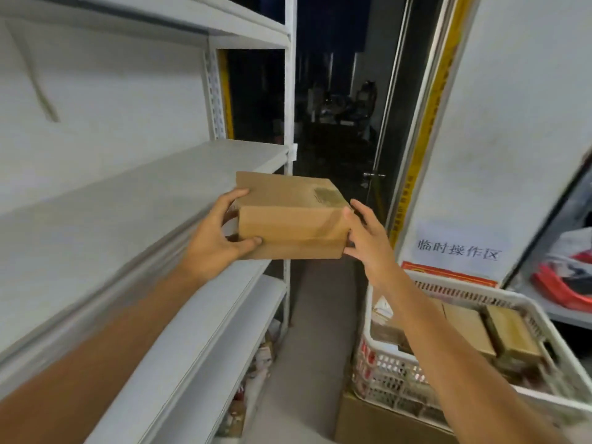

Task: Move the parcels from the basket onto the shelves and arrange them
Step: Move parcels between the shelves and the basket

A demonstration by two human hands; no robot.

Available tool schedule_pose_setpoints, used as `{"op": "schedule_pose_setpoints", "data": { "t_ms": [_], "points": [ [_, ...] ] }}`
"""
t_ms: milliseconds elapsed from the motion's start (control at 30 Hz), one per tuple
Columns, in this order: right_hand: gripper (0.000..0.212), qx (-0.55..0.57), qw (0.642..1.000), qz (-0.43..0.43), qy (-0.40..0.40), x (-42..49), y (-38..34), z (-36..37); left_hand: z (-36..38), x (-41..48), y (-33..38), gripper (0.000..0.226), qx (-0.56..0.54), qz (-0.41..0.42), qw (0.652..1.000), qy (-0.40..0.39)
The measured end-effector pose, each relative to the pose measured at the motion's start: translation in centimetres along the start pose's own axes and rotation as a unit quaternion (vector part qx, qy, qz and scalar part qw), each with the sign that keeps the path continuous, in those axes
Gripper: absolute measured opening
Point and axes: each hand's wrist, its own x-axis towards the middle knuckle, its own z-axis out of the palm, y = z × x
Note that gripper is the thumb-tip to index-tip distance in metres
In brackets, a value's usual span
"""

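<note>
A person holds one brown box [288,216] with both hands. It is a parcel made of cardboard, with a dark smudge on its top near the far right corner.

The left grip [217,232] is closed around the left end of the brown box. One finger lies on the top of the box and the thumb presses low on the near side. The right grip [368,241] is closed around the right end. Its thumb sits on the near right corner and its other fingers curl round the side.

The brown box is up in the air, flat and level. It is just beside the right end of the middle shelf [128,203]. I cannot tell if it touches the shelf.

The shelves are white and stand on the left. There is a top shelf [160,14] above and a lower shelf [192,347] below. Under the lower shelf are some small things [259,363], too blurry to name.

The basket [394,376] is white plastic with holes in its walls. It is low on the right, near the person, under the right arm. More brown parcels [467,328] lie inside it, packed side by side. The basket sits on a big cardboard carton [384,421].

Behind the basket is a white wall with a paper sign [458,251] that has dark writing. Far back in the middle is a dark doorway with a metal door handle [373,175]. At the far right edge lie some red things [563,286].
</note>
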Motion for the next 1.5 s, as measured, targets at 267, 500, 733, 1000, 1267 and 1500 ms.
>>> {"op": "schedule_pose_setpoints", "data": {
  "t_ms": [267, 500, 733, 1000, 1267, 1500],
  "points": [
    [0.037, -0.041, 0.994, 0.055, 0.084, 0.2, 4.6, -11.5, 12.8, 3.2, -1.8, 0.027, -0.006, -0.088, 0.996, -0.008],
    [0.026, 0.000, 0.985, 0.113, 0.133, 0.1, 9.2, -20.7, 23.2, 4.0, -4.2, 0.053, -0.104, -0.177, 0.974, -0.091],
    [0.040, 0.014, 0.976, 0.163, 0.145, -0.7, 13.9, -29.1, 33.6, 5.0, -6.9, 0.075, -0.155, -0.273, 0.940, -0.130],
    [0.037, 0.008, 0.956, 0.236, 0.176, 0.8, 19.0, -36.4, 43.4, 6.5, -11.9, 0.052, -0.126, -0.369, 0.902, -0.186],
    [0.037, -0.026, 0.925, 0.308, 0.220, 6.6, 23.6, -40.1, 50.9, 11.8, -19.2, 0.060, -0.125, -0.417, 0.859, -0.271],
    [0.030, -0.058, 0.909, 0.357, 0.207, 12.6, 28.3, -40.3, 54.0, 13.9, -26.1, 0.057, -0.082, -0.408, 0.864, -0.283]
  ]
}}
